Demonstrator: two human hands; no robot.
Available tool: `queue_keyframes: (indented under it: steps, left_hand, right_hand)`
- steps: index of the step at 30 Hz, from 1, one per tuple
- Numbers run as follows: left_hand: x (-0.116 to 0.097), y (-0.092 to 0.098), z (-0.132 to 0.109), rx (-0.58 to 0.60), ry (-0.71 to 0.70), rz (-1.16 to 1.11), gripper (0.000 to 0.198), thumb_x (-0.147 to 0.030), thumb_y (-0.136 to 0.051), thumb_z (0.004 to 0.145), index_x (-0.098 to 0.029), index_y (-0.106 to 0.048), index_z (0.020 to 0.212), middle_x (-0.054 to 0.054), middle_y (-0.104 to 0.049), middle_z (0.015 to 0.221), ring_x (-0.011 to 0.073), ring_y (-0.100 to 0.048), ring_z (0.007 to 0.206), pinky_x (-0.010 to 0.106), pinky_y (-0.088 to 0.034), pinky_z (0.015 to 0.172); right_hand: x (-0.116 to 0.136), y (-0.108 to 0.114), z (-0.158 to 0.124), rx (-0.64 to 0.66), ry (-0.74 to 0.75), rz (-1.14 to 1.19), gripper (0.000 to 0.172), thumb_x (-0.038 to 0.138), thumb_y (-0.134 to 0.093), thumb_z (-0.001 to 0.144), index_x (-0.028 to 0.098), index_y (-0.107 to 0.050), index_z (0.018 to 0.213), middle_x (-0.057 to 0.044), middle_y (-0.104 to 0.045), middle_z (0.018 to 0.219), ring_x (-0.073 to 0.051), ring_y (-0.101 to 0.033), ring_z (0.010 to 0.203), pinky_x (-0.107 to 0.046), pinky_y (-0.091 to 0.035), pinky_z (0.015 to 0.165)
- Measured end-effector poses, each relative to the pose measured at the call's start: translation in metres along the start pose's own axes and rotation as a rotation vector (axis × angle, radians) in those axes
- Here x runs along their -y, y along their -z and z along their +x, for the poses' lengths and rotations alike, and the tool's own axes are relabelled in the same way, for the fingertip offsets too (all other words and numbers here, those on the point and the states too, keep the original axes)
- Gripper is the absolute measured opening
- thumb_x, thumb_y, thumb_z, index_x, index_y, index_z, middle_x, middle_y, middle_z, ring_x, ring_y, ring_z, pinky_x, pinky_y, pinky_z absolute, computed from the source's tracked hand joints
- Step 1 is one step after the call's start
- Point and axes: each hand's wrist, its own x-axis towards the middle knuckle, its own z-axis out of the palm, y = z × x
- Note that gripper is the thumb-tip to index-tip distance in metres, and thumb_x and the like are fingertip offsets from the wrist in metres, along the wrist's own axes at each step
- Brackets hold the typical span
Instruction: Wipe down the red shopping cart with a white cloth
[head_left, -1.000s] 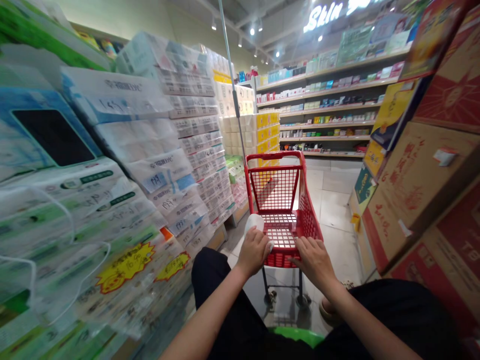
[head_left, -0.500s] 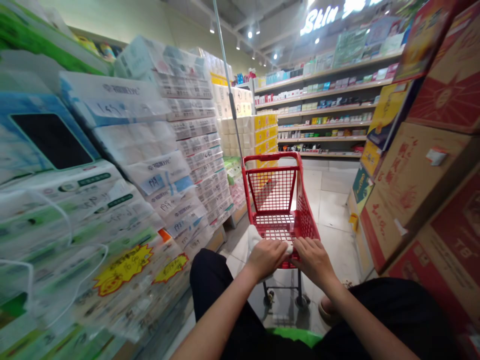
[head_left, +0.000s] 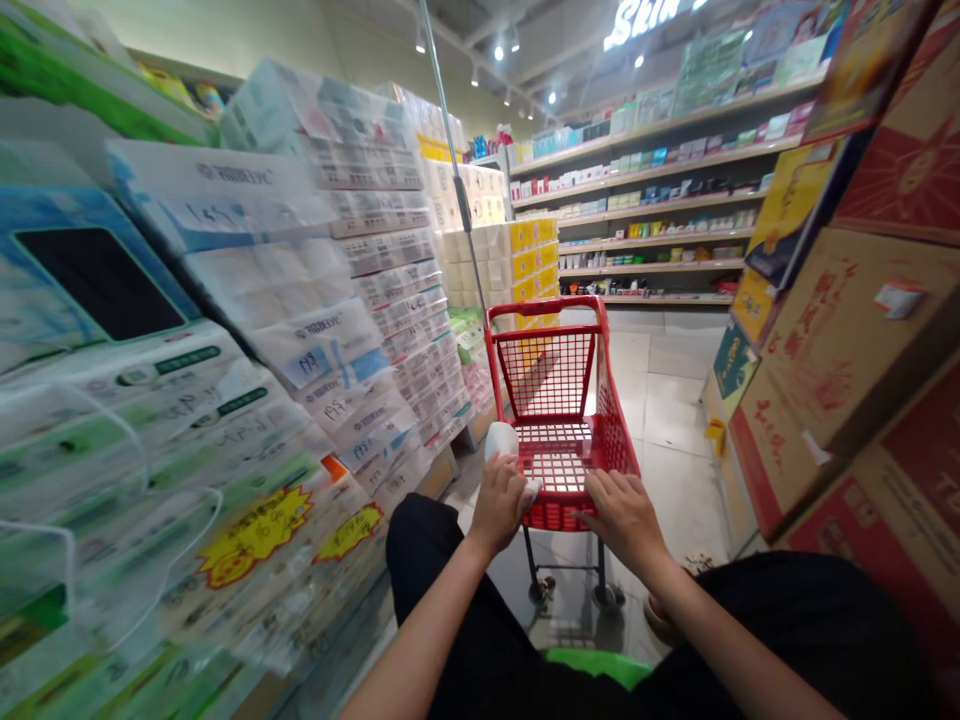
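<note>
A small red shopping cart [head_left: 551, 375] with a grid basket stands in front of my knees. My left hand [head_left: 496, 505] is closed around a white cloth [head_left: 502, 440] at the left corner of the basket's near rim. Part of the cloth sticks up beyond my fingers, and a bit shows by the thumb side; whether it is fabric or paper I cannot tell. My right hand [head_left: 619, 510] grips the right part of that rim, fingers over the top and thumb below. White floor tiles show through the basket's grid.
Stacked tissue packs [head_left: 285, 280] line the left side, with a dark-screened phone [head_left: 101, 283] lying on them and a white cable nearby. Cardboard cartons [head_left: 847, 330] rise on the right. Product shelves [head_left: 645, 225] stand behind a tiled aisle. Something green [head_left: 596, 665] is beneath me.
My left hand has slid left along the rim with the white cloth, away from my right hand. My right hand stays on the rim. The view has shifted slightly.
</note>
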Motion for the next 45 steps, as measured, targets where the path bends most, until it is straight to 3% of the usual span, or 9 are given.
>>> queue_keyframes:
  steps: [4,8,14,19,24,29,34,39,45]
  left_hand:
    - [-0.043,-0.018,-0.004,-0.106,0.178,0.052,0.017,-0.025,-0.045,0.092,-0.019,-0.056,0.103,0.009,-0.056,0.101,0.026,-0.05,0.111,0.057,-0.028,0.111]
    - [-0.092,-0.025,0.007,-0.089,0.24,-0.033,0.04,-0.016,-0.047,0.089,-0.021,-0.047,0.128,0.011,-0.055,0.118,0.0266,-0.047,0.119,0.056,-0.028,0.112]
    - [-0.135,-0.004,0.033,-0.054,0.299,-0.597,0.067,-0.01,-0.043,0.085,-0.022,-0.018,0.147,0.01,-0.029,0.151,0.0244,-0.028,0.139,0.05,-0.026,0.117]
    - [-0.104,0.024,0.047,-0.067,0.221,-0.705,0.04,-0.017,-0.037,0.093,-0.023,-0.042,0.133,0.008,-0.041,0.142,0.0212,-0.037,0.134,0.045,-0.032,0.113]
    - [-0.051,0.021,0.045,0.003,0.181,-0.283,0.03,-0.017,-0.037,0.094,-0.023,-0.054,0.117,0.004,-0.06,0.117,0.0189,-0.053,0.116,0.048,-0.026,0.116]
    - [-0.035,0.005,0.038,-0.055,0.233,-0.188,0.033,-0.026,-0.032,0.097,-0.024,-0.048,0.126,0.004,-0.061,0.121,0.019,-0.055,0.115,0.05,-0.023,0.117]
    - [-0.026,0.004,0.034,-0.059,0.209,-0.246,0.043,-0.039,-0.028,0.098,-0.024,-0.035,0.138,0.005,-0.054,0.133,0.0194,-0.05,0.123,0.048,-0.022,0.118]
    - [-0.011,0.005,0.031,-0.007,0.148,-0.218,0.046,-0.046,-0.027,0.098,-0.022,-0.035,0.137,0.008,-0.053,0.133,0.0205,-0.046,0.127,0.045,-0.027,0.115]
    - [-0.014,0.007,0.034,0.031,0.144,-0.158,0.034,-0.039,-0.038,0.097,-0.022,-0.049,0.125,0.005,-0.058,0.119,0.0188,-0.052,0.117,0.043,-0.027,0.115]
  right_hand:
    - [-0.001,-0.003,-0.002,-0.008,-0.002,-0.01,0.019,0.032,-0.06,0.084,0.018,-0.056,0.097,-0.009,-0.061,0.096,-0.024,-0.05,0.087,-0.037,-0.033,0.079]
    - [-0.001,-0.005,-0.004,0.007,-0.036,0.066,0.016,0.024,-0.057,0.081,0.018,-0.056,0.096,-0.009,-0.06,0.091,-0.025,-0.051,0.088,-0.039,-0.036,0.081]
    - [-0.016,0.019,-0.003,-0.031,-0.041,0.589,0.057,0.014,-0.046,0.076,0.017,-0.038,0.132,-0.013,-0.051,0.128,-0.025,-0.048,0.117,-0.04,-0.041,0.097]
    - [-0.022,0.037,0.002,-0.094,-0.226,0.718,0.049,0.018,-0.034,0.089,0.025,-0.034,0.138,-0.008,-0.047,0.134,-0.02,-0.047,0.121,-0.039,-0.041,0.101]
    - [0.003,0.02,0.011,0.096,0.051,0.352,0.04,0.032,-0.046,0.093,0.022,-0.045,0.132,-0.01,-0.051,0.133,-0.026,-0.046,0.12,-0.044,-0.038,0.101]
    - [0.039,-0.009,0.033,0.128,0.133,0.053,0.022,0.02,-0.047,0.092,0.017,-0.059,0.11,-0.009,-0.063,0.102,-0.023,-0.054,0.092,-0.038,-0.042,0.082]
    - [0.053,-0.021,0.047,0.106,0.146,0.005,0.01,0.019,-0.051,0.091,0.018,-0.061,0.092,-0.006,-0.063,0.089,-0.02,-0.053,0.082,-0.034,-0.037,0.072]
    - [0.027,-0.006,0.038,0.061,0.169,0.049,0.018,0.031,-0.045,0.096,0.022,-0.06,0.098,-0.003,-0.063,0.086,-0.017,-0.054,0.083,-0.032,-0.034,0.076]
    - [-0.056,0.019,0.013,0.027,0.196,0.088,0.021,0.034,-0.045,0.096,0.026,-0.062,0.105,-0.002,-0.066,0.1,-0.019,-0.056,0.102,-0.039,-0.03,0.1]
